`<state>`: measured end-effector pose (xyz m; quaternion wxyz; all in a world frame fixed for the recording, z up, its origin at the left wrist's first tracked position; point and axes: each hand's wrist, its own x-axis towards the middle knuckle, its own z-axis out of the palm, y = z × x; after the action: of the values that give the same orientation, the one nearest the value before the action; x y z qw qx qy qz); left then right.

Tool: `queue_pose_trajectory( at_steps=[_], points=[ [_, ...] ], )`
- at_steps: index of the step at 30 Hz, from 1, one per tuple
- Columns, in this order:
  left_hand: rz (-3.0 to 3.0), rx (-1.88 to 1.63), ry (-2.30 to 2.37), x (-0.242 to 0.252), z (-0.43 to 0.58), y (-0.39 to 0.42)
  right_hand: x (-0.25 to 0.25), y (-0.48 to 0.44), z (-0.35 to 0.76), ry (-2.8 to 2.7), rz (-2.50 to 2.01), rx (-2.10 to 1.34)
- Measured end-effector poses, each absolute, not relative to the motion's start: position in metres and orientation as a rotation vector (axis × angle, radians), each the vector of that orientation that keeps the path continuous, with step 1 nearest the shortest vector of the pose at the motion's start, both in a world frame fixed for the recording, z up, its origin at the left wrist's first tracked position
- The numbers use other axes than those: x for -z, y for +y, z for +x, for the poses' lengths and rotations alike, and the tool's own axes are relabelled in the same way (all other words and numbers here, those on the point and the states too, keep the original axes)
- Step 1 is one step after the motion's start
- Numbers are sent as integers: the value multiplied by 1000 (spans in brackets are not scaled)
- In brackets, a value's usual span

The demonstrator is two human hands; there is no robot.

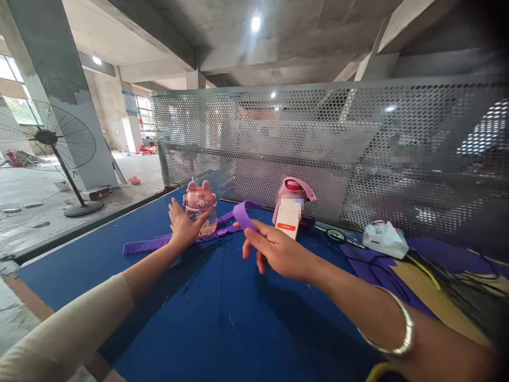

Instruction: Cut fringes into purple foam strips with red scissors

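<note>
My left hand (pixel 185 224) reaches over the table with fingers spread, close in front of a clear water bottle (pixel 207 217) with a pink, bear-eared lid. Its thumb overlaps the bottle in view; whether it touches, I cannot tell. Between the thumb and fingers of my right hand (pixel 274 246) is the end of a purple strap (pixel 242 212), which loops upward. More purple strap (pixel 147 245) lies around the bottle's base and stretches left. Behind my right hand a phone (pixel 288 217) leans upright against a pink bottle (pixel 294 185) with a carrying loop.
The blue tabletop (pixel 178 329) ends at a perforated metal screen (pixel 310 143). On the right are a tissue pack (pixel 384 239), a roll of tape (pixel 335 236), purple sheets (pixel 374 273) and dark cords (pixel 457 286). A standing fan (pixel 46 138) is beyond the left edge.
</note>
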<state>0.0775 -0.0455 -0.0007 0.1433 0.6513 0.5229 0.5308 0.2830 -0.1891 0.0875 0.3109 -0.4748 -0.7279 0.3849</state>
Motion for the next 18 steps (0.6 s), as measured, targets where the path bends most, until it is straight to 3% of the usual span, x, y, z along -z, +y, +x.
queue_pose_trajectory(
  at_steps=[2,5,8,18],
  points=[
    [2215,-1511,1342,-2,83,-74,-84,-212,294,-1908,-1346,-964],
    [2737,-760,705,2,90,-115,-76,-241,309,-1863,-1487,-899],
    [2885,-269,604,8,86,-128,-73,-270,316,-1818,-1551,-905],
    [2745,-496,1049,14,38,-88,-65,-354,324,-1781,-1668,-976]
  ],
)
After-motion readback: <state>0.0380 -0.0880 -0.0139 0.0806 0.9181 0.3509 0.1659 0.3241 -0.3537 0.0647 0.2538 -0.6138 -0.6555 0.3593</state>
